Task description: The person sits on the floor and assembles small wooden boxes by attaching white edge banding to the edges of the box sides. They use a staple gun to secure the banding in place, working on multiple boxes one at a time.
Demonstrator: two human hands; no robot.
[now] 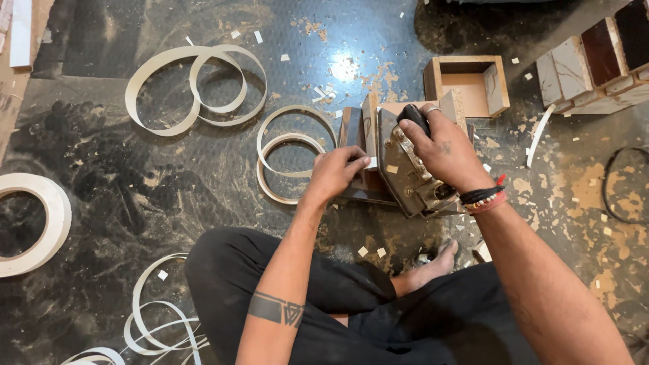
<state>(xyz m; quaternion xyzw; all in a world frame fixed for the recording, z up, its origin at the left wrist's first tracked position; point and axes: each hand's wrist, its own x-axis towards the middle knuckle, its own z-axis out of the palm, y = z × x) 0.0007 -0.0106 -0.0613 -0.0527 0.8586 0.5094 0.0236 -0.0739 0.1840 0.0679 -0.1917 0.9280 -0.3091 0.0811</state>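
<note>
I see my right hand (443,152) clamped over the black knob of a worn metal trimmer (405,169) pressed against an upright wooden panel (368,132) on the dark floor (135,182). My left hand (334,172) pinches the panel's near edge. 1 open square wooden box (497,84) sits just behind; pale edge-banding loops (196,84) lie to the left.

Worn dull metal tool (405,169) with black plastic grip, raw chipboard box (466,84), smooth white plastic strips (196,84), glossy dark floor (122,176) littered with rough chips.
</note>
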